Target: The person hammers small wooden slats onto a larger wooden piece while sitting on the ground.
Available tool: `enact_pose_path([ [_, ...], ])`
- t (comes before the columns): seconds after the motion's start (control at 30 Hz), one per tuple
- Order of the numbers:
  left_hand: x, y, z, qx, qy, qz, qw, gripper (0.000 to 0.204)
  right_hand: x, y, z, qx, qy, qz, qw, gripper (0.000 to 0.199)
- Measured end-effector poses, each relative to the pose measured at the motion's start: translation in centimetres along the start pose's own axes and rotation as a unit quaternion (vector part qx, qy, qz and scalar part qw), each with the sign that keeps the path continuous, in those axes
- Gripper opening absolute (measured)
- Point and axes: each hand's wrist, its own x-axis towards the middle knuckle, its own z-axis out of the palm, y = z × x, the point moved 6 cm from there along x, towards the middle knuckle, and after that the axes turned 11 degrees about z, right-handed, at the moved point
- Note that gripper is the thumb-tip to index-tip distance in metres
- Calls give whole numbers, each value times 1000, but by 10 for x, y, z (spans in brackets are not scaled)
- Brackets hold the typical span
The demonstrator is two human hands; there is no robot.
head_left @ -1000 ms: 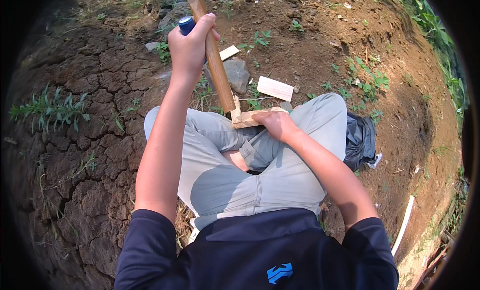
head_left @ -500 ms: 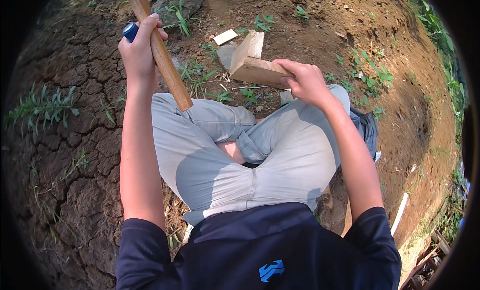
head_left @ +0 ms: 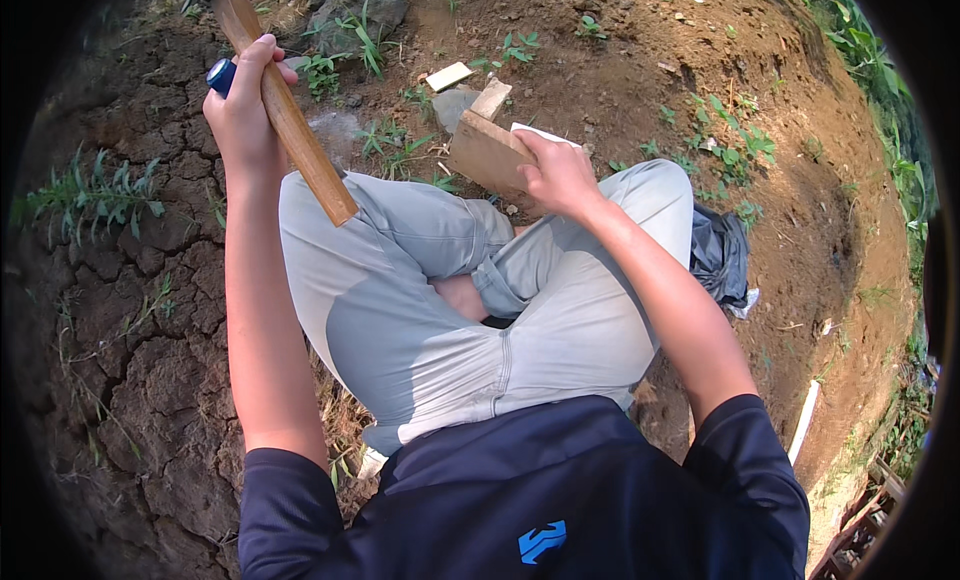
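Observation:
My left hand (head_left: 245,115), raised at the upper left, is closed round the wooden handle of a hammer (head_left: 305,150). Its dark metal head shows at the top edge. A dark blue cylinder with a pale end (head_left: 219,77) sticks out from the same hand; its kind I cannot make out. My right hand (head_left: 563,177) grips the right end of two wooden boards joined at a corner (head_left: 487,150), held above the ground in front of my crossed legs. One board faces me, a shorter part rises behind its left end, and a pale face shows beside my fingers.
Beyond the boards lie a small pale wood block (head_left: 449,76) and a grey stone (head_left: 454,107). A larger rock (head_left: 360,18) sits farther off. Cracked soil spreads at left, with weeds about. A dark grey bag or cloth (head_left: 719,255) lies beside my right knee, near a white strip (head_left: 803,422).
My left hand has shifted left with the hammer, bringing more of its head into view. My right hand has moved left and slightly down, turning the joined boards so a pale face shows.

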Motion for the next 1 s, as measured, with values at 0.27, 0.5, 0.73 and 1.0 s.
enact_pose_path([
  [0.27,-8,7,1,-16,-7,33,999,20,-5,-2,5,-40,-20,-45,998,51],
  [0.5,-14,0,2,-18,-17,1,1000,23,-12,-8,7,-40,-17,-43,998,49],
  [0.73,-20,12,-9,-43,-24,31,998,23,-6,-28,-6,-143,-103,-131,976,51],
  [1.0,-24,15,-21,-57,3,46,997,24,-10,-21,21,-186,-137,-155,961,49],
])
